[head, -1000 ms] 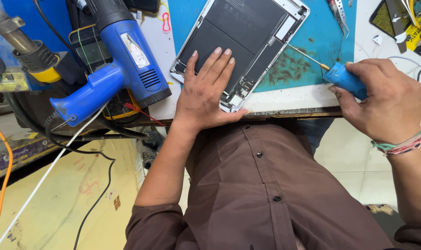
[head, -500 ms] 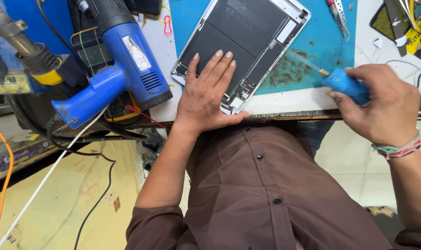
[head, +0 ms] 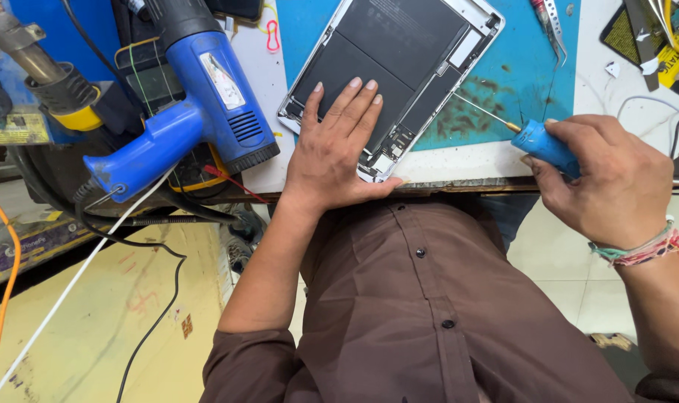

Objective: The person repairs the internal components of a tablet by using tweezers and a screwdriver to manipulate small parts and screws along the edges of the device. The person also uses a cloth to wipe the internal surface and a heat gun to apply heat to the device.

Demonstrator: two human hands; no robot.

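An opened tablet [head: 399, 52] with a silver frame and black battery cells lies tilted on a blue work mat [head: 526, 52]. My left hand [head: 335, 153] rests flat on its lower part, fingers spread, pressing it down. My right hand [head: 608, 179] grips a screwdriver with a blue handle [head: 544, 143]. Its thin shaft points left, and the tip sits at the tablet's right edge [head: 455, 93].
A blue heat gun [head: 197, 104] lies to the left of the tablet, with cables hanging below it. Tweezers [head: 552, 22] lie at the mat's top. Small parts and tools clutter the far right corner [head: 653, 37]. The bench edge runs just under my hands.
My right hand has shifted slightly with the screwdriver, whose tip now reaches the tablet's right edge. My left hand has stayed flat on the tablet.
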